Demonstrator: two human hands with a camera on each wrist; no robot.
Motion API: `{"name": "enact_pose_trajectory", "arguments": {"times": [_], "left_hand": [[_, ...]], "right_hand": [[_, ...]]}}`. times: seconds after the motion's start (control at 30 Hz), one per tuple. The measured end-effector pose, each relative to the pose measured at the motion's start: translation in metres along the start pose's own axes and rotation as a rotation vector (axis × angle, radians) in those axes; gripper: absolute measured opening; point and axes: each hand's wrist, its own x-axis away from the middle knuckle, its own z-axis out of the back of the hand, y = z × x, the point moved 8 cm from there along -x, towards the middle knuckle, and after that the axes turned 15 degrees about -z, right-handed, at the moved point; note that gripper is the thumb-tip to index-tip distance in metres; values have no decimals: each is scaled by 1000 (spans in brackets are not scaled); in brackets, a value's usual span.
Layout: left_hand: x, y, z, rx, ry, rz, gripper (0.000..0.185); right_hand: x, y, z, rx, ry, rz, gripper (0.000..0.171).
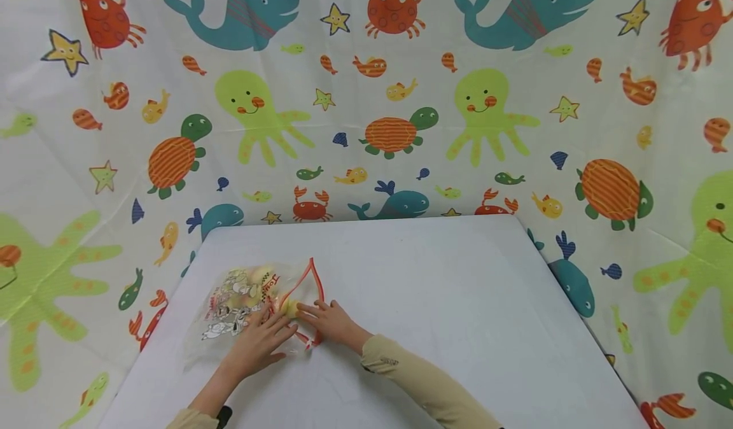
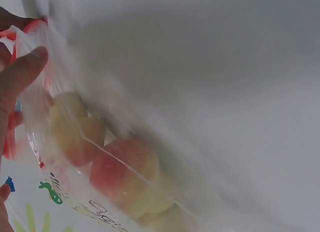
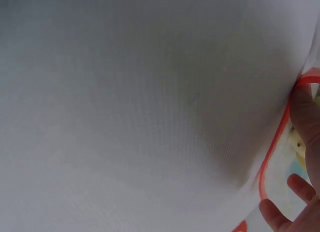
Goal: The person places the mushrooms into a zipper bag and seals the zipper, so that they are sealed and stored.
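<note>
A clear plastic bag (image 1: 235, 302) with cartoon print lies on its side on the white table, its red-edged mouth facing right. Through the film I see several yellow and red peach-like fruits (image 2: 125, 167). My left hand (image 1: 258, 340) rests over the bag near its mouth, fingers extended and spread, thumb (image 2: 25, 71) apart from them along the film. My right hand (image 1: 332, 321) is at the mouth, its fingertips at a yellow round fruit (image 1: 291, 308). In the right wrist view the right thumb (image 3: 305, 111) lies by the red edge (image 3: 280, 132); whether it pinches the fruit is hidden.
The white table (image 1: 435, 289) extends to the right of the bag and in front of it. A curtain (image 1: 343, 98) printed with sea animals hangs behind the table and along its sides.
</note>
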Motion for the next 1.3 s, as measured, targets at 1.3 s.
{"name": "enact_pose_trajectory", "arguments": {"times": [1.3], "left_hand": [[3,-3,-4,51,-47,76,92]], "right_hand": [[40,4,39,-358,92,164,36]]}}
